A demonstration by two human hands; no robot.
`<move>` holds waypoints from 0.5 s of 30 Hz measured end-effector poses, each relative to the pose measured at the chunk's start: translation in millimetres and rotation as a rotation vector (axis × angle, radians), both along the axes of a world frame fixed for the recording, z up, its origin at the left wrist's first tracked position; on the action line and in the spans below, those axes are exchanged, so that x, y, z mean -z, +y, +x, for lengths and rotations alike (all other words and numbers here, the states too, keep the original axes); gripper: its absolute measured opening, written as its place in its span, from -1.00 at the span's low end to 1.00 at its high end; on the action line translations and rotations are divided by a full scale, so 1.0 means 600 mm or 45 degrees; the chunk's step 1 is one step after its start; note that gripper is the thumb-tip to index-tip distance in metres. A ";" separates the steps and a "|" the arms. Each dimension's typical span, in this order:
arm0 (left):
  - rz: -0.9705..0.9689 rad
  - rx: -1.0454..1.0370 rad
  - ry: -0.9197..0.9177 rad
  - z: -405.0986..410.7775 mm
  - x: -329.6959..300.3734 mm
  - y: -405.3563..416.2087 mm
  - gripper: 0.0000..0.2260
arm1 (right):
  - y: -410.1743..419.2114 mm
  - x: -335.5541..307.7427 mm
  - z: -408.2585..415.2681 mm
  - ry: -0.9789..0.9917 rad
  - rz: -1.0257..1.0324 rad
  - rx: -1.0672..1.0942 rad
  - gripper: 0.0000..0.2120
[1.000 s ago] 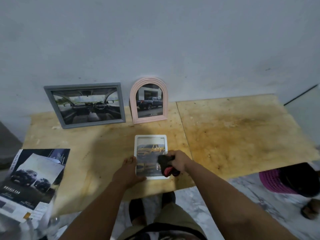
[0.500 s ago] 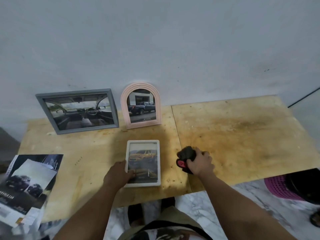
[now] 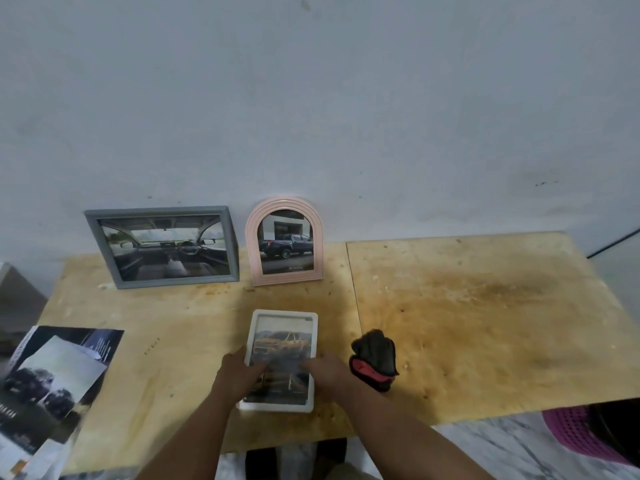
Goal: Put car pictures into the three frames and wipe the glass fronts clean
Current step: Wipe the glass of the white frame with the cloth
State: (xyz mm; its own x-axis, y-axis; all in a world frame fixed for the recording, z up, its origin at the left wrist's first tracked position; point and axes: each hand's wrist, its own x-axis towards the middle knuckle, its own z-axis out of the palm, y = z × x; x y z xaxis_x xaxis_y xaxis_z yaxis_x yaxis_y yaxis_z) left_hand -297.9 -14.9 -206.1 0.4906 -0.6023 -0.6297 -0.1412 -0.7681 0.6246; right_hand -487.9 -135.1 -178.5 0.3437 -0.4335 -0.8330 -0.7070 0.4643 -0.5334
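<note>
- Hands meet on the white frame, which lies flat near the front edge of the wooden table with a yellow car picture in it.
- The left hand holds the frame's left edge, thumb laid on the glass; its other fingers are hidden under the frame.
- The right hand rests on the frame's right side with a finger stretched across the glass; whether the others curl round the edge I cannot tell.
- A black and red cloth lies bunched on the table just right of the right hand, not held.
- The grey frame with a car interior picture and the pink arched frame with a dark blue pickup stand side by side against the wall.
- Car brochures lie at the table's left front corner.
- A pink basket sits on the floor at lower right.
</note>
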 end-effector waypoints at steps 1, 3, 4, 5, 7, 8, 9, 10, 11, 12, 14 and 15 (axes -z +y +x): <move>-0.004 -0.026 0.027 0.004 0.017 0.002 -0.66 | -0.001 -0.002 0.002 0.008 -0.004 0.019 -0.82; -0.001 -0.082 0.052 -0.001 0.018 0.002 -0.62 | -0.004 -0.002 0.005 0.003 0.018 0.058 -0.92; -0.011 -0.116 0.064 -0.009 0.006 0.000 -0.62 | -0.006 0.000 0.004 0.005 0.040 0.053 -0.89; -0.011 -0.174 0.094 -0.018 -0.006 -0.002 -0.64 | -0.009 0.002 0.002 -0.004 0.049 0.041 -0.85; 0.000 -0.332 0.200 -0.034 -0.015 -0.004 -0.68 | -0.016 0.007 -0.002 0.005 0.053 0.021 -0.80; 0.008 -0.393 0.238 -0.041 -0.017 -0.003 -0.68 | -0.019 0.007 -0.006 0.016 0.045 0.004 -0.78; 0.013 -0.436 0.257 -0.048 -0.017 -0.002 -0.67 | -0.022 0.010 -0.010 0.018 0.024 -0.012 -0.76; 0.009 -0.473 0.275 -0.054 -0.015 -0.003 -0.66 | -0.025 0.008 -0.014 0.016 0.000 -0.033 -0.76; 0.007 -0.501 0.298 -0.061 -0.018 -0.006 -0.65 | -0.028 0.004 -0.019 0.012 -0.031 -0.052 -0.77; 0.004 -0.522 0.310 -0.068 -0.022 -0.011 -0.66 | -0.034 0.000 -0.024 0.023 -0.057 -0.065 -0.81; -0.025 -0.507 0.297 -0.081 -0.041 -0.027 -0.68 | -0.052 -0.008 -0.037 0.015 -0.090 -0.027 -0.89; -0.047 -0.482 0.262 -0.086 -0.044 -0.039 -0.66 | -0.063 -0.010 -0.046 0.004 -0.110 0.007 -0.88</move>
